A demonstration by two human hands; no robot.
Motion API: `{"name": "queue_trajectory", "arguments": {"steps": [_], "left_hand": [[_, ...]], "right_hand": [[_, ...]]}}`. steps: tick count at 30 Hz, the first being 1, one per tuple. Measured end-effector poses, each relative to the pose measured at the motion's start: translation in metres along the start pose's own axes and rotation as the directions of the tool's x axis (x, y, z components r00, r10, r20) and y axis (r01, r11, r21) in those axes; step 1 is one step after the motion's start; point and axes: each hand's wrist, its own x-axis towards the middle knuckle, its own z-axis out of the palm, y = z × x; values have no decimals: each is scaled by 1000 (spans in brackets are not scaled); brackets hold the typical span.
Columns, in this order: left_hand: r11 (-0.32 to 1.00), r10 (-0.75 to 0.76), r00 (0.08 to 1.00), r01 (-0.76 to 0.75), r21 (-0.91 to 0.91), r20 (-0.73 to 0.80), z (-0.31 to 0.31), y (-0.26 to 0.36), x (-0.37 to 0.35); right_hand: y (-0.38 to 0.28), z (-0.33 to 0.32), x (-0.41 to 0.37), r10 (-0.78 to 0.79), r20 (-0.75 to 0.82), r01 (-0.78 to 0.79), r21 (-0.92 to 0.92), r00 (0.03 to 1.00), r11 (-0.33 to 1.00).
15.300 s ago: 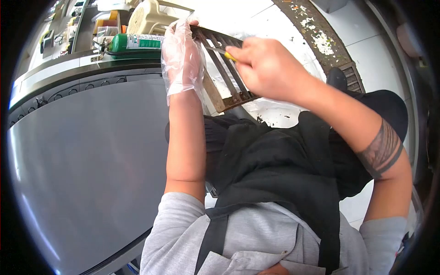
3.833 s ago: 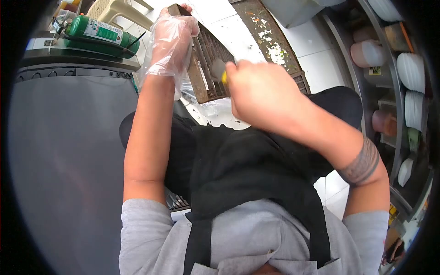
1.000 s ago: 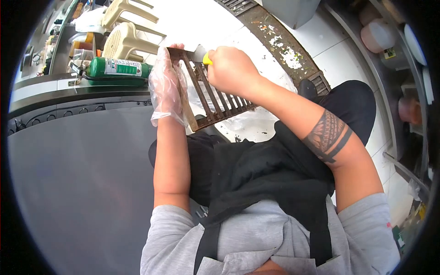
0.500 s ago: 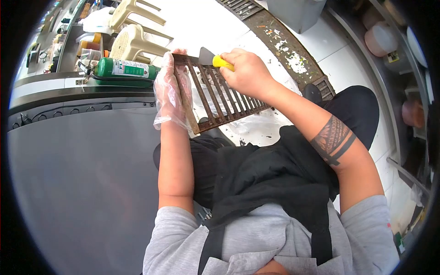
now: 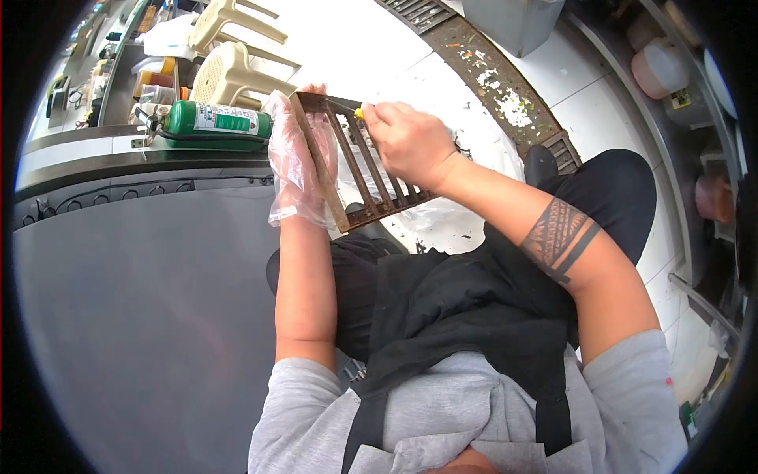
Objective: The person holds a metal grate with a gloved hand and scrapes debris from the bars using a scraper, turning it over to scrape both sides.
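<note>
A rusty, dirty metal grate [image 5: 365,170] is held tilted above the floor. My left hand [image 5: 298,158], in a clear plastic glove, grips its left end frame. Bare and closed, my right hand [image 5: 412,142] is over the grate's upper part, wrapped round a scraper whose yellow handle [image 5: 359,114] shows only as a small bit. The scraper's blade is mostly hidden. Under the grate lies a whitish plastic sheet [image 5: 442,225] with dark crumbs on it.
At the upper left are a green fire extinguisher [image 5: 217,120] and beige plastic chairs [image 5: 229,75]. A floor drain channel [image 5: 493,79] with food scraps runs beyond, near a grey bin [image 5: 517,24]. Metal shelving [image 5: 687,150] stands at the right; a grey panel [image 5: 142,316] is at the left.
My right hand has moved a little left and down over the grate with the scraper, and the blade no longer shows clearly. My left hand keeps its hold, shifted very slightly.
</note>
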Motion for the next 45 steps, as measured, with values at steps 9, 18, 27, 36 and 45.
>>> {"name": "queue_trajectory", "arguments": {"steps": [9,18,27,36,45], "left_hand": [[1000,-25,996,26,2,-82,-1,-2,3],[981,-125,990,133,-145,58,-11,-2,0],[968,-192,981,193,159,-23,-40,-4,8],[794,-5,998,44,606,-65,-18,7,-10],[651,-62,944,284,704,-323,29,32,-28]], "right_hand": [[38,8,19,402,570,-696,545,716,467],[32,-74,3,478,661,-778,269,578,568],[-24,-117,-60,202,616,-370,156,761,916],[-40,-114,-32,493,851,-958,37,179,284],[-70,-112,-15,269,807,-198,-192,526,961]]}}
